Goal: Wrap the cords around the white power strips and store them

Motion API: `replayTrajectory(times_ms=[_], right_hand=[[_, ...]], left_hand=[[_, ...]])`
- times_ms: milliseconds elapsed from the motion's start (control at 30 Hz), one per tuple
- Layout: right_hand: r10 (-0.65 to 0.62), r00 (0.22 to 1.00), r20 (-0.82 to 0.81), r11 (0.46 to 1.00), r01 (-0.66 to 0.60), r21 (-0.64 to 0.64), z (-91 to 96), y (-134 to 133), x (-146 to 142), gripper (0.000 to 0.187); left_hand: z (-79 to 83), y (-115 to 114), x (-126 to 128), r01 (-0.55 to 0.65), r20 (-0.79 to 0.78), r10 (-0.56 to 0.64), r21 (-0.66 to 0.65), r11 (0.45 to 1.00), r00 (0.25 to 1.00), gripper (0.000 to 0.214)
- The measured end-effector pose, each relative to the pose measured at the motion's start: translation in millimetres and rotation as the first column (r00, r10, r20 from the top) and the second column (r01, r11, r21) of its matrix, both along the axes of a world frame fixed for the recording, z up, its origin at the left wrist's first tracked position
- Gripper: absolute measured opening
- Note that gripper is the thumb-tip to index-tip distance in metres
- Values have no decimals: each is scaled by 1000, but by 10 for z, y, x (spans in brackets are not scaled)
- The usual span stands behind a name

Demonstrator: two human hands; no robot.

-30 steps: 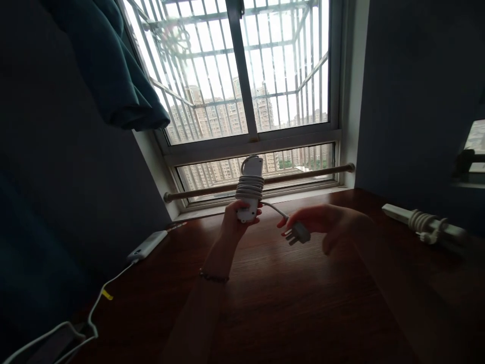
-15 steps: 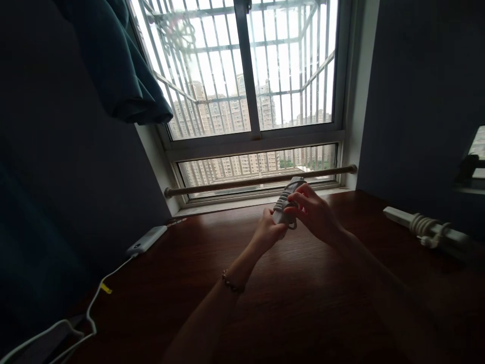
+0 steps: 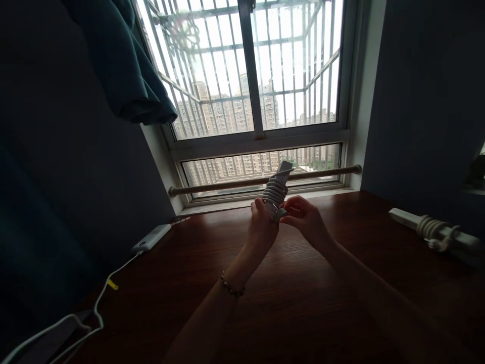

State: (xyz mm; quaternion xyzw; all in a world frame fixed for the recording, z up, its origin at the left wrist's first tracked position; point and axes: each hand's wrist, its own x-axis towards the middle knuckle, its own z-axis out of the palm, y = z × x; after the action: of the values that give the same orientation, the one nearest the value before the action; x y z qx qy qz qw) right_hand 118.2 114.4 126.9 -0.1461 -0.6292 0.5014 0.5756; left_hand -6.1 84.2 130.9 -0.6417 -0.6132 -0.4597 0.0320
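Note:
A white power strip point(image 3: 285, 169) is held up in front of the window, tilted, with its far end pointing up and right. Its white cord point(image 3: 275, 192) is wound round the middle in several tight turns. My left hand point(image 3: 262, 225) is closed round the strip's lower end, below the coils. On the right, the fingertips of my right hand point(image 3: 308, 220) pinch what looks like the cord's plug point(image 3: 280, 214), close to my left hand. The fingers partly cover this plug and the strip's lower end.
A second white strip with a wound cord point(image 3: 430, 230) lies on the right of the brown wooden tabletop point(image 3: 322, 298). At the left, a white power bank-like box point(image 3: 152, 237) joins a white cable point(image 3: 99, 298). A rail point(image 3: 227, 185) crosses the window behind.
The power strip has turned more upright, and its coils now face me. My right hand has moved down from the coils to the plug at the lower end.

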Motion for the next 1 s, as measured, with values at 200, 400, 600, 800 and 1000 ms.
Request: replayTrajectory(times_ms=[200, 400, 600, 800, 1000], right_hand=[[-110, 994, -19, 994, 110, 23, -50, -15, -17, 23], [-259, 965, 42, 951, 247, 188, -15, -129, -33, 22], [-496, 868, 13, 787, 444, 428, -60, -212, -58, 15], [-580, 815, 10, 680, 477, 557, -31, -196, 19, 12], [-708, 705, -40, 485, 526, 699, -11, -236, 58, 14]], left_hand=[[37, -55, 10, 24, -7, -23, 68, 997, 1000, 28], [25, -84, 24, 7, -43, -2, 126, 992, 999, 33], [30, -98, 25, 16, -39, -10, 151, 988, 999, 65], [70, -145, 21, 87, -24, -84, 149, 985, 996, 62], [65, -214, 89, 76, -18, -74, 172, 982, 997, 56]])
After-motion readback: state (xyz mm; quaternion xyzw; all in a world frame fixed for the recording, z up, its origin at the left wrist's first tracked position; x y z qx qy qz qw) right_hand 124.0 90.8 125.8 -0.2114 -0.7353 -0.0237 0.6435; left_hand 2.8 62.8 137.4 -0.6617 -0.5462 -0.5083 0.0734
